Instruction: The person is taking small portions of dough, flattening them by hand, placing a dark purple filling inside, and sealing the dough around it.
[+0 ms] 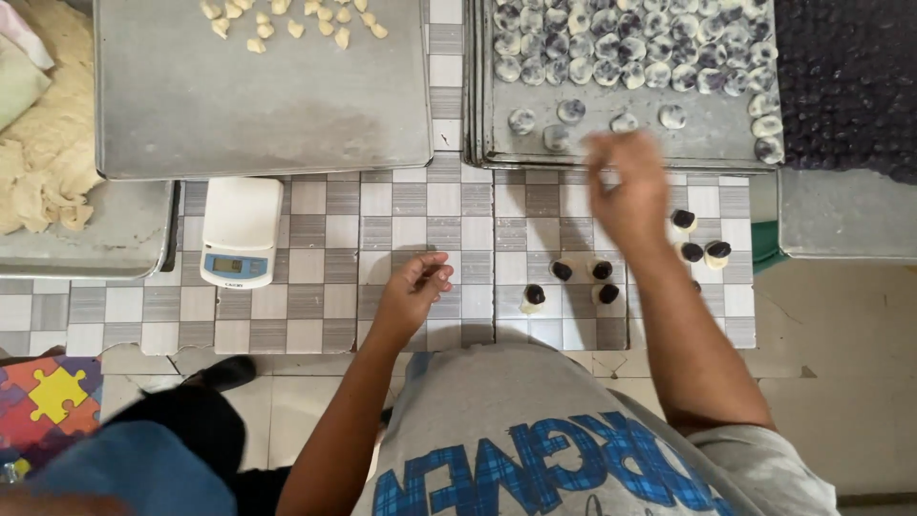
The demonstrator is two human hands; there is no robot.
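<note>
Grey-and-white checkered tile counter (382, 220) carries a rectangular metal tray (707, 134) of round floured purple-tinted dough balls (630, 48). Right hand (626, 191) hovers at the tray's near edge (blurred; grip cannot be told). Left hand (413, 291) rests loosely curled, empty. Small pale dough pieces topped with dark filling (583, 277) lie beneath the right hand

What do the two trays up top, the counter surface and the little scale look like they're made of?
Left tray: dull grey sheet metal, likely aluminium, scuffed matte. Right tray: same metal look, with a raised rim. Counter: glazed ceramic tiles in a grey and white check, with visible grout lines. Scale: smooth white plastic, it seems, with a small display.
</note>
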